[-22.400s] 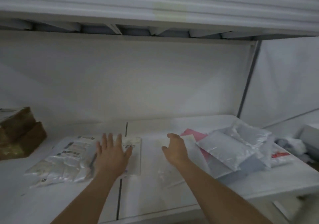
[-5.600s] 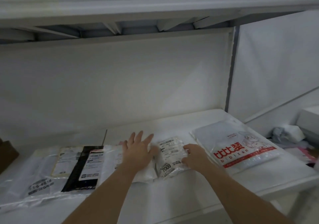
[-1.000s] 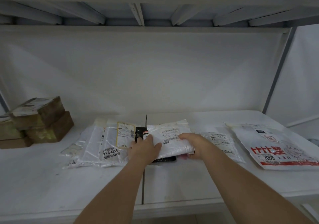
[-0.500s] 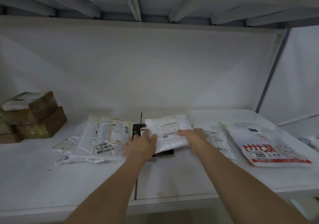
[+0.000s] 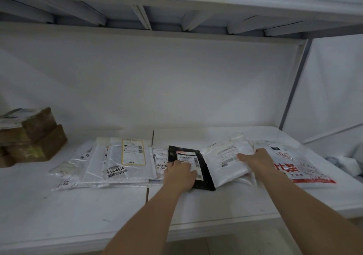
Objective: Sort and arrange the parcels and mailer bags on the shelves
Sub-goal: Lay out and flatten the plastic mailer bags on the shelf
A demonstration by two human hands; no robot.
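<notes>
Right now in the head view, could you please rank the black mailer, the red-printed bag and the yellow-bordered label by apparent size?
1. red-printed bag, though the right hand covers part
2. black mailer
3. yellow-bordered label

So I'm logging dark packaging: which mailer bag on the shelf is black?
The flat black plastic mailer bag under the left hand; every other bag is white or clear.

On the shelf (image 5: 216,205), the boxes (image 5: 29,135) sit at nine o'clock. Flat bags (image 5: 110,168) lie in the middle. The biggest bag (image 5: 298,166) lies at three o'clock, beside them.
</notes>
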